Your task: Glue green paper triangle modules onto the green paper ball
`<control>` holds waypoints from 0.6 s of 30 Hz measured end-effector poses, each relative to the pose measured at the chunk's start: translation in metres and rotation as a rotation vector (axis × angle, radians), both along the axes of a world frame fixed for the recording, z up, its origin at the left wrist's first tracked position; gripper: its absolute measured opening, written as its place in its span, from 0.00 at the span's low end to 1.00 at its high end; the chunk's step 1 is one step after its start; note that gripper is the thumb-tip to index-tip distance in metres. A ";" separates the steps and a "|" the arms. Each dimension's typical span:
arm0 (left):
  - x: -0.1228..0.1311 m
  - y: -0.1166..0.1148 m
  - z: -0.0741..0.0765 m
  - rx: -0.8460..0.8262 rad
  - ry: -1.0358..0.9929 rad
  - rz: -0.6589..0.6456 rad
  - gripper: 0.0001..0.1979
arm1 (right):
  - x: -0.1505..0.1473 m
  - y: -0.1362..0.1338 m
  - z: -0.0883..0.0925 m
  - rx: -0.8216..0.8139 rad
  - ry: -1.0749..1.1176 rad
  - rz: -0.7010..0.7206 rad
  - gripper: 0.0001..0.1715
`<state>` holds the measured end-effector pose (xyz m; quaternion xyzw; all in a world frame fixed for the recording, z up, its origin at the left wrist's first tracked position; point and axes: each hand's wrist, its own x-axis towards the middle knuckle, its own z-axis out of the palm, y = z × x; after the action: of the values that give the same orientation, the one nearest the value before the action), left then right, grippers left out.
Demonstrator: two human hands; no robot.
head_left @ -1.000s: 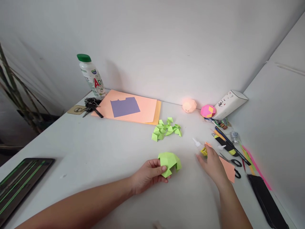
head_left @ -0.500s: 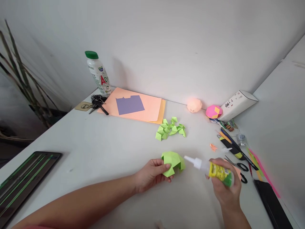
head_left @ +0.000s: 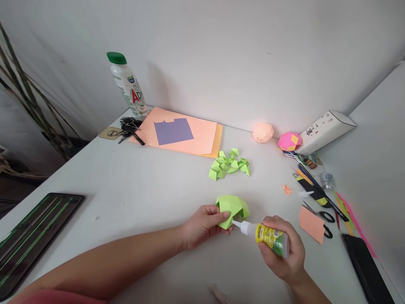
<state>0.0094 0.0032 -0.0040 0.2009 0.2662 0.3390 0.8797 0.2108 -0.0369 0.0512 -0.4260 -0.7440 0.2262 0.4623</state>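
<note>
Too much of the contents, seemingly glue, could be let out if the squeeze bottle point(head_left: 270, 239) is pressed hard, since its tapered nozzle point(head_left: 239, 225) is aimed at the lower edge of the green paper shell point(head_left: 232, 205). The left thumb could be smeared, as it is placed just beside the tip; whether the paper is touched by the tip cannot be told. The thin facets could be creased by a tight pinch or by a push from the nozzle.

The shell is held above the table point(head_left: 142, 185), at 5 o'clock from the middle of the view, with loose green pieces point(head_left: 233, 165) scattered at 12 o'clock from it. It is gripped from 8 o'clock by the left hand point(head_left: 205, 226), the thumb laid over the outer face and the other fingers tucked beneath. At 4 o'clock, the bottle is wrapped by the fingers of the right hand point(head_left: 286, 249) and tilted, its nozzle directed towards 10 o'clock.
</note>
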 end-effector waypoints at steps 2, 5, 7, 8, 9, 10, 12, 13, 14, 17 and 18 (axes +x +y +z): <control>0.000 0.000 -0.002 -0.004 0.005 -0.001 0.13 | -0.001 0.000 0.001 0.007 -0.003 0.000 0.17; -0.001 -0.001 -0.003 -0.011 0.005 -0.004 0.13 | -0.002 -0.001 0.000 0.025 -0.011 0.001 0.17; -0.001 -0.001 -0.002 -0.014 0.008 -0.006 0.13 | -0.002 -0.001 -0.001 0.037 -0.010 0.005 0.17; -0.001 0.000 -0.001 -0.017 0.015 -0.005 0.13 | -0.002 0.000 -0.001 0.039 -0.006 0.009 0.18; -0.001 0.000 0.001 -0.022 0.023 -0.004 0.13 | -0.002 0.000 -0.001 0.041 0.000 0.014 0.18; -0.001 0.000 0.002 -0.027 0.033 -0.002 0.14 | -0.002 0.000 -0.002 0.046 0.004 0.023 0.19; -0.001 0.000 0.005 -0.039 0.051 0.001 0.15 | -0.001 0.000 -0.003 0.070 0.005 0.044 0.22; -0.001 0.000 0.006 -0.044 0.057 0.001 0.15 | 0.000 0.000 -0.003 0.089 0.002 0.053 0.23; -0.001 0.000 0.007 -0.047 0.061 0.003 0.15 | 0.000 0.000 -0.003 0.111 -0.002 0.059 0.24; -0.001 0.000 0.005 -0.059 0.059 0.008 0.15 | 0.002 -0.002 -0.005 0.158 0.001 0.074 0.25; -0.001 0.000 0.004 -0.063 0.056 0.011 0.15 | 0.002 -0.002 -0.006 0.163 0.008 0.082 0.25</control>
<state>0.0087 0.0036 0.0001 0.1810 0.3024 0.3292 0.8760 0.2129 -0.0394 0.0456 -0.3552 -0.7749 0.1852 0.4890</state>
